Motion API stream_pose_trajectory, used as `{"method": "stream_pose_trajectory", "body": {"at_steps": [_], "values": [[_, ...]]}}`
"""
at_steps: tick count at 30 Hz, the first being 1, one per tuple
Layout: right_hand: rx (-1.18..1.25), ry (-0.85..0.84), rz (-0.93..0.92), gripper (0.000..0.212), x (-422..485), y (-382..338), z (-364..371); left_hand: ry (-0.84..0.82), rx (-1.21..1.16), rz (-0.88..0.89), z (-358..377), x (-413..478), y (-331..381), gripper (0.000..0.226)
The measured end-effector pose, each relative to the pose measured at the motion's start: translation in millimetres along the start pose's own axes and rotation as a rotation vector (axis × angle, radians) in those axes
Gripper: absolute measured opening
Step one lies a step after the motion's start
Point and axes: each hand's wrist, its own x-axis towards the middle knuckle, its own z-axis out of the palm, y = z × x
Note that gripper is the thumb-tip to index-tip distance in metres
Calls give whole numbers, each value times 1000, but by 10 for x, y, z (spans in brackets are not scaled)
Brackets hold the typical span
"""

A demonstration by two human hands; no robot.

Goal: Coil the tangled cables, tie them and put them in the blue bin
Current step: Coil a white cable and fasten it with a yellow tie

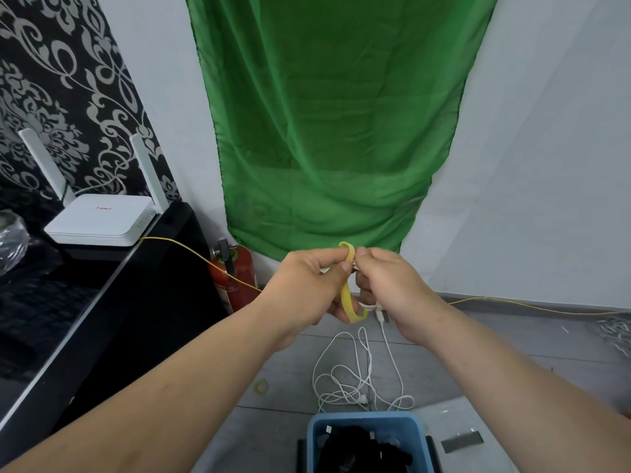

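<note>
My left hand (309,285) and my right hand (392,285) meet in mid-air in front of the green cloth. Between them runs a yellow strap tie (346,295), pinched by my left thumb and fingers. My right hand grips a small bundle of white cable (367,306) with a plug hanging below it. The rest of the white cable (355,377) trails down in loose tangled loops on the grey floor. The blue bin (370,421) stands at the bottom centre, with black cables inside it.
A yellow rubber band (262,386) lies on the floor left of the loops. A red fire extinguisher (235,274) stands by a black cabinet (136,302) carrying a white router (99,220). A thin yellow wire (529,306) runs along the wall.
</note>
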Motion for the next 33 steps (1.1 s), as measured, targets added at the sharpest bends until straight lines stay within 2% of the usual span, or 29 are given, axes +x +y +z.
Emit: {"method": "stream_pose_trajectory", "body": {"at_steps": [4, 7, 9, 12, 15, 17, 19, 22, 26, 29, 33], "values": [[-31, -3, -22, 37, -28, -29, 0, -85, 66, 13, -15, -27, 36, 28], [-120, -24, -94, 49, -39, -33, -22, -116, 155, 25, -1, -47, 12, 31], [-130, -1, -134, 48, -38, -22, -33, -114, 229, 31, 12, -31, -23, 33], [-111, 14, -165, 34, -35, -40, -32, 4, 373, 48, -47, 26, -63, 48], [-97, -30, -160, 32, -45, -55, -36, 135, 688, 202, -170, 101, -130, 24], [-116, -71, -163, 33, -55, -48, -34, 202, 820, 314, -230, 122, -156, 33], [-167, -97, -183, 38, -62, -40, -25, 154, 805, 422, -266, 146, -163, 52], [-245, -115, -220, 41, -92, -42, -14, 26, 686, 482, -254, 130, -142, 38], [-207, -111, -205, 53, -147, -84, -6, 87, 766, 536, -244, 158, -197, 5], [-188, -85, -157, 43, -164, -110, 29, 137, 875, 585, -233, 171, -224, 16], [-190, -32, -107, 44, -159, -115, 100, 212, 925, 621, -209, 166, -246, 21]]}}
